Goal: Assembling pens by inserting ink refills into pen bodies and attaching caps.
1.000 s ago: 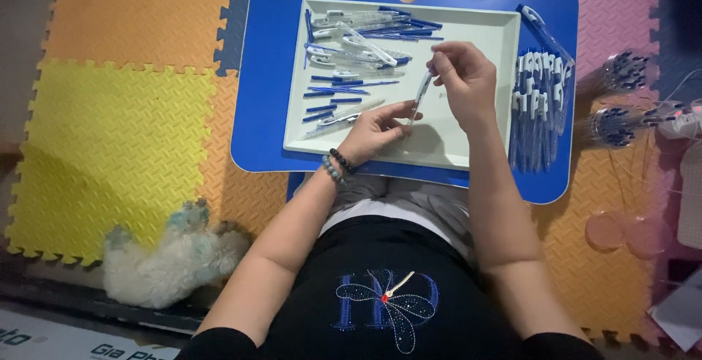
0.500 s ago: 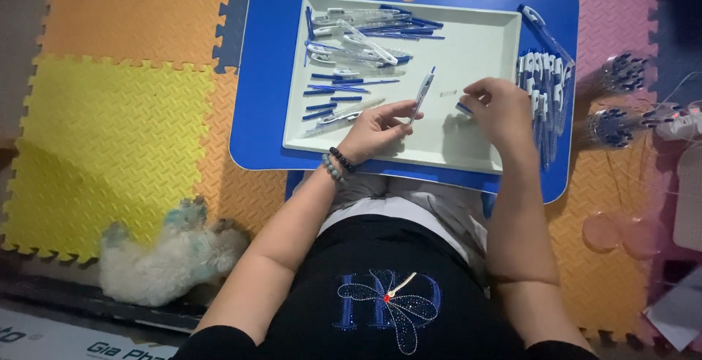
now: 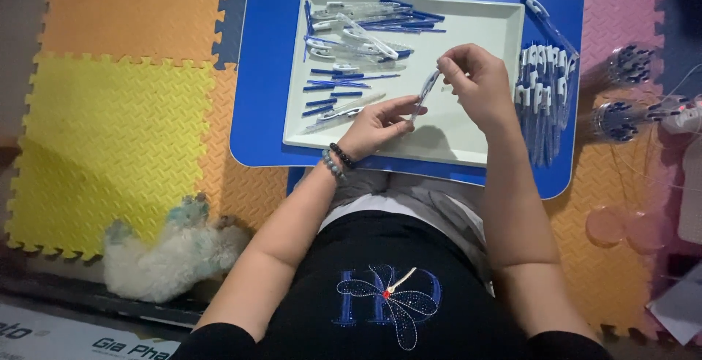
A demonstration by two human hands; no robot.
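Back from the row of finished pens at the desk's right edge, where it was half a second ago, the right hand [image 3: 475, 86] now sits over the middle of the tray, fingertips pinched on the upper end of the pen barrel [image 3: 424, 95]. Nearest the body, a fluffy white toy [image 3: 172, 247] lies on the foam floor mat [image 3: 110, 126], well apart from the work. Just beyond the lap, the left hand [image 3: 373, 126] — beaded bracelet [image 3: 336, 163] at the wrist — is closed around the barrel's lower end, so both hands grasp the same clear, blue-tipped piece, held tilted just above the pale tray [image 3: 468, 148]. Whether the right hand also holds a small part against the barrel is too small to tell.

Farther out, loose pen parts [image 3: 358, 60] — blue refills, clear barrels, white-clipped caps — lie heaped in the tray's left and far half. To the right, the finished pens [image 3: 541, 97] lie side by side on the blue desk [image 3: 263, 75], and past them bundled pens [image 3: 621, 93] rest on the pink mat.

The grip looks light and is only at the ends; a slip could drop the barrel into the heap, where it would be hard to pick out. A wide sweep of the right forearm could also nudge the neat row, which lies close by the desk's edge.
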